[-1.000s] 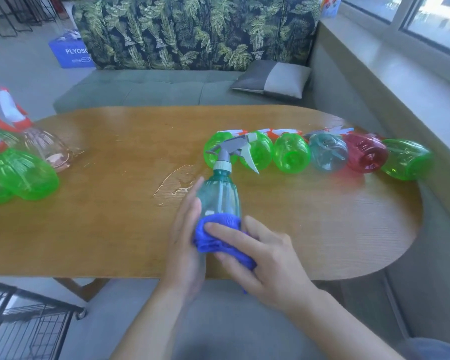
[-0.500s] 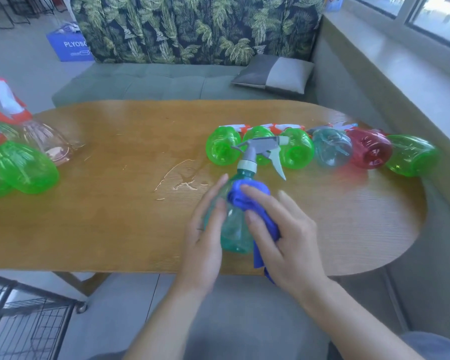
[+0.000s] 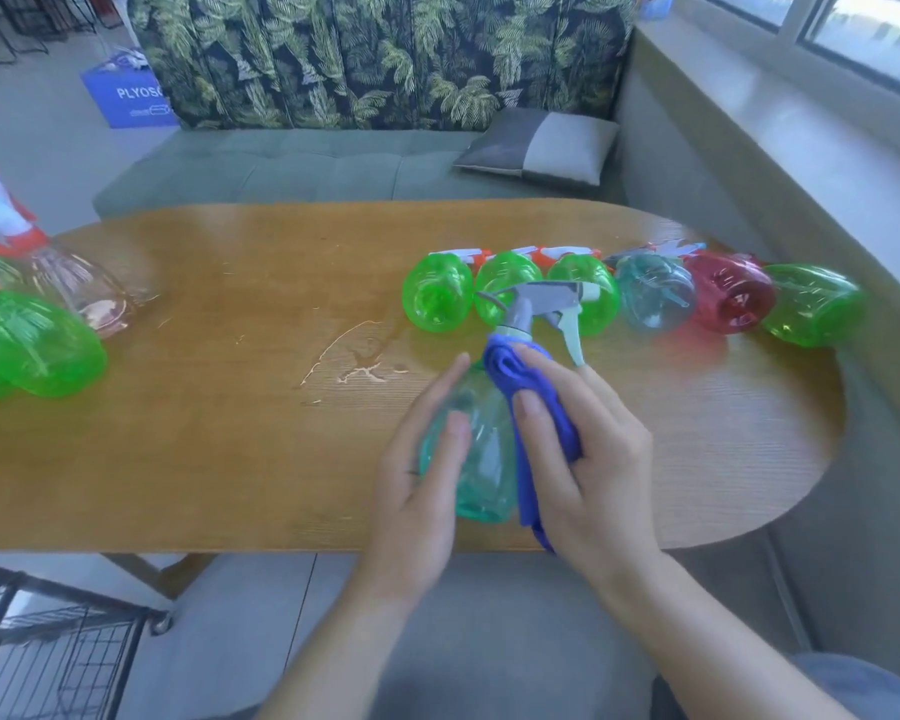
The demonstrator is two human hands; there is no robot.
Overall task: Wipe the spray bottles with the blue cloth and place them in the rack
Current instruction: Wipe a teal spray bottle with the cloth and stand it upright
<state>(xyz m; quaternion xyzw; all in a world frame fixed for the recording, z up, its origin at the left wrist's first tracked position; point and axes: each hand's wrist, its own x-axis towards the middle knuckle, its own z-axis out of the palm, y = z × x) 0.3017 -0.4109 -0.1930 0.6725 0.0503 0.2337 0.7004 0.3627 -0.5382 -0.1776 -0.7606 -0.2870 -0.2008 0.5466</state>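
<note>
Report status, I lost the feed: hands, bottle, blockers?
Left hand holds teal bottle. Right hand presses cloth near its neck. Nothing blocking.

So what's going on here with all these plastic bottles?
A person is cleaning spray bottles at a wooden table. The left hand holds a teal spray bottle upright, while the right hand presses a blue cloth against its neck and side. Six more bottles lie in a row behind it, and a few others lie at the table's left end. A black wire rack stands on the floor, lower left.
</note>
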